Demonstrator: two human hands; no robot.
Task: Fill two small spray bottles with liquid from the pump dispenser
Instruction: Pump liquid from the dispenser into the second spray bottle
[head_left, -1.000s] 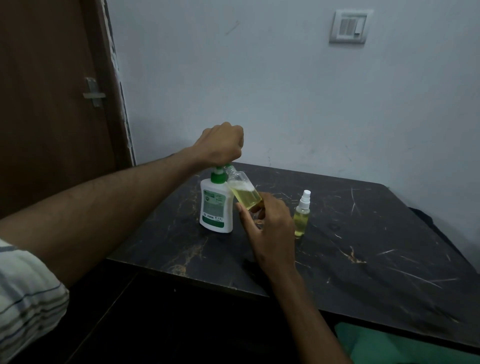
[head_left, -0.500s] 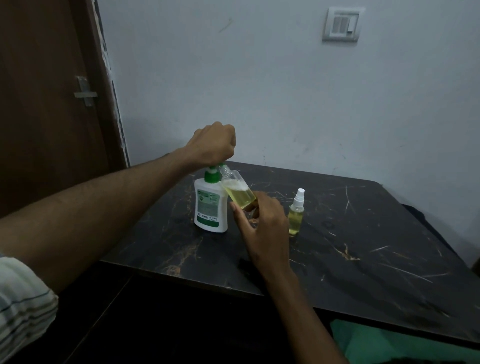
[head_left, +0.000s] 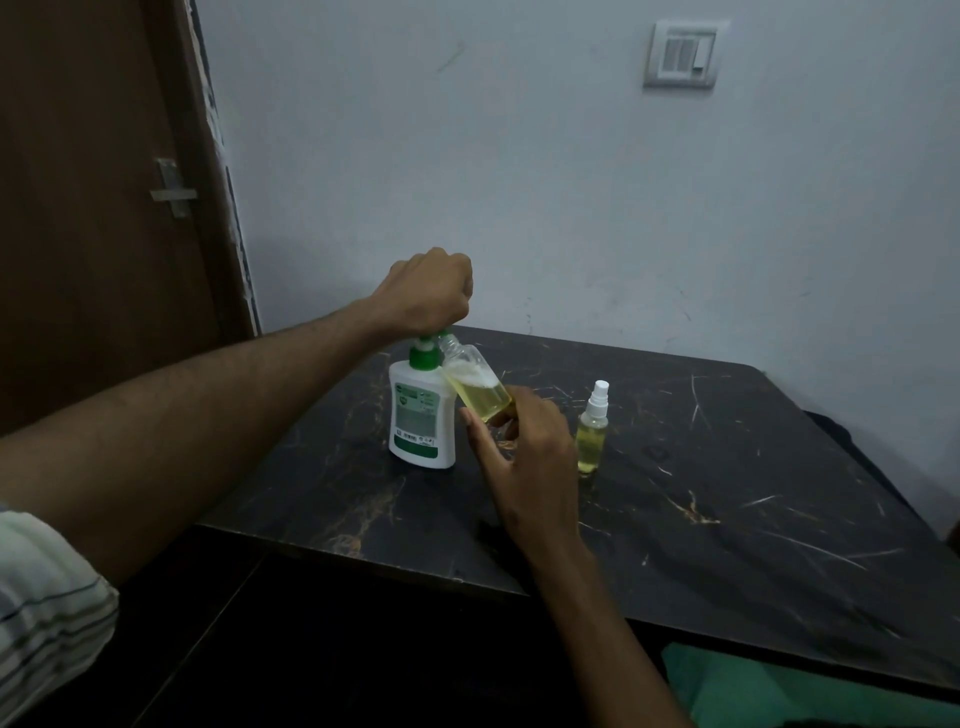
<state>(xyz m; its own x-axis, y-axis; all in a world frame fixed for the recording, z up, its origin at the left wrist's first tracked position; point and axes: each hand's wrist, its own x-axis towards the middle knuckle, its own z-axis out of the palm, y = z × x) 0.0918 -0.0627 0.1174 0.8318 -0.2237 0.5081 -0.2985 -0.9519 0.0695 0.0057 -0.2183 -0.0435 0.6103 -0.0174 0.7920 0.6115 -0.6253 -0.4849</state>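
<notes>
Where the striped sleeve is cut off at the lower left edge, a bare forearm runs up toward the frame's centre, and a green patch of cloth shows at the lower right under the bench, a dark slab with pale and orange marble veins and a matte sheen. Just above centre the right hand pinches the base of a clear open spray bottle, tilted so its neck points up-left; yellow liquid fills its lower half. Right of it a capped spray bottle stands upright with a white nozzle, full of yellow. Left, the white pump dispenser stands with a green collar; its pump head is hidden under the left hand, curled into a fist upon it. Beyond are a brown door and a wall switch
</notes>
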